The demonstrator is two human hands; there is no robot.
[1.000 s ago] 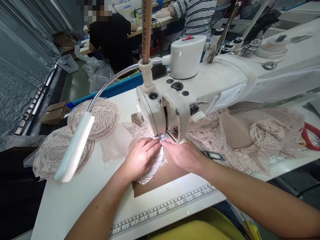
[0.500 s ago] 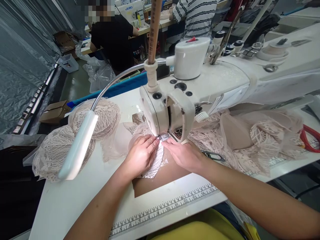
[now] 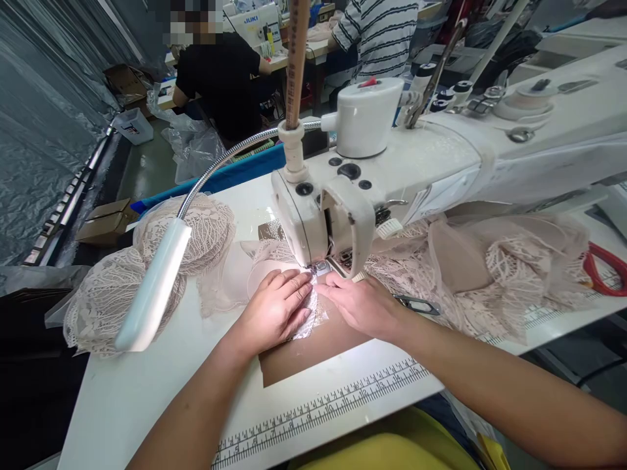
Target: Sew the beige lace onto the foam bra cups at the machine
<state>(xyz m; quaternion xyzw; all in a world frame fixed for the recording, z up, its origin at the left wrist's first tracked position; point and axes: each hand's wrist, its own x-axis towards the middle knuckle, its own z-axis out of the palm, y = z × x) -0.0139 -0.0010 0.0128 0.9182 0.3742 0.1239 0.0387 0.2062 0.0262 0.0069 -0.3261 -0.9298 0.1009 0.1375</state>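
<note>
My left hand lies flat over a piece of lace fabric, fingers stretched toward the needle area of the white sewing machine. Opposite it, my right hand has its fingers drawn together, with the index fingertip and its neighbour at the fabric's right edge, close to the presser foot. The lace's near end rests on a brown sheet on the table. A pale bra cup lies beyond my left fingers. The exact grip under the right fingers is hidden.
Stacked lace cups lie left, under a gooseneck lamp. More lace garments, red-handled scissors and a dark metal thread snip are at right. A printed ruler runs along the front edge. Two people sit beyond.
The lace has moved forward toward the presser foot, and less of it shows before my hands. My left hand has flattened and spread over it. My right hand stays nearly in place.
</note>
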